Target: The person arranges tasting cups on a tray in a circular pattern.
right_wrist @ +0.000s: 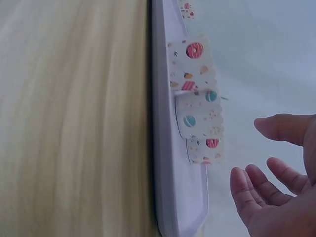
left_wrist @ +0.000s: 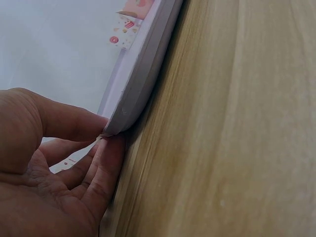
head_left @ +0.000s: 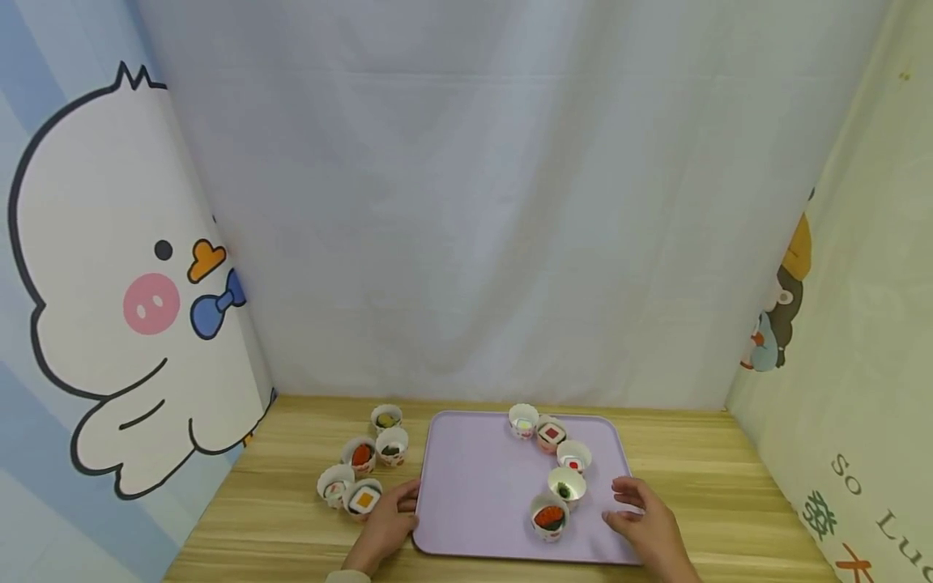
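Note:
My left hand (head_left: 389, 522) pinches the left rim of a lilac tray (head_left: 466, 486). In the left wrist view, the thumb (left_wrist: 74, 121) is on top of the rim and fingers (left_wrist: 106, 170) lie under it, close to the wood. Over the tray's right side, my right hand (head_left: 647, 522) is held with thumb and fingers apart, nothing between them. A slanting row of scalloped paper cups stands on the tray. The front cup (head_left: 548, 536), with an orange-red piece inside, is nearest that hand. Printed sweets decorate the cup walls (right_wrist: 190, 64) in the right wrist view.
Left of the tray, several more paper cups stand grouped on the wooden table (head_left: 277, 518), among them one with a white-and-yellow piece (head_left: 363, 500). A pale curtain (head_left: 474, 243) hangs behind the table. Printed cloths flank it, the left one showing a cartoon bird (head_left: 95, 227).

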The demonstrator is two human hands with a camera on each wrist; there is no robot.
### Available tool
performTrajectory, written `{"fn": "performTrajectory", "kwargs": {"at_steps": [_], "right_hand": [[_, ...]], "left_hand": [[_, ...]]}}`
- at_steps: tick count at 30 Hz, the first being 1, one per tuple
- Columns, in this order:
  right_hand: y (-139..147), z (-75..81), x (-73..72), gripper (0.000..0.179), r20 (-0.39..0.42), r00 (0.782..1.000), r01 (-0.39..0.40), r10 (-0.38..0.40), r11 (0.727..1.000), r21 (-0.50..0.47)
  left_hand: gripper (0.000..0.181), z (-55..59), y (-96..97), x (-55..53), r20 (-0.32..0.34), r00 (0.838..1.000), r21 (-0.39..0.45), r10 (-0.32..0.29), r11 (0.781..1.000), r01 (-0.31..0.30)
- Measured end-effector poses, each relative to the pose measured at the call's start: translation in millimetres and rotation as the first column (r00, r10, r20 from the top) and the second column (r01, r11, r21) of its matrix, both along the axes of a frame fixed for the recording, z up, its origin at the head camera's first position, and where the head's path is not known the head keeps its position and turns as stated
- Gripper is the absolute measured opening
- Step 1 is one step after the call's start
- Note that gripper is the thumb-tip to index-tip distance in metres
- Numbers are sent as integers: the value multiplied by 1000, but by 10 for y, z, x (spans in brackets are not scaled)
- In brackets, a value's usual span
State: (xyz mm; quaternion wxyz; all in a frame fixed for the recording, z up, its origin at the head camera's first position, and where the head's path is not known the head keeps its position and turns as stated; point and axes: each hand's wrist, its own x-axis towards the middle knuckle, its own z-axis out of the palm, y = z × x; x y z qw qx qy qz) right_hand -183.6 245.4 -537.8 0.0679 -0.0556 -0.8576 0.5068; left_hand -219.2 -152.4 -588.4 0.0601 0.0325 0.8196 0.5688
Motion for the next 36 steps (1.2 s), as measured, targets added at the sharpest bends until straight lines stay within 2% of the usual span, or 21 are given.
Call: {"fn": "performTrajectory", "kwargs": {"at_steps": [7,20,26,36], "right_hand": [[174,47,-38,47,34,999,23,-25,998,56],[518,89,-151,47,161,987,24,-9,996,-90],[605,38,-218,47,228,974,40,-12,992,-117],[640,-126,-298,49,276,961,6,35,989,-149]], "left_hand": [[64,10,4,16,-1,1000,-7,0,1000,0],[64,0,4,-21,27,1000,3,7,1000,-7],[64,-9,4,-17,23,1000,5,3,1000,-4],[65,-53,3,-16,-2,1000,22,-1,1000,1]]}}
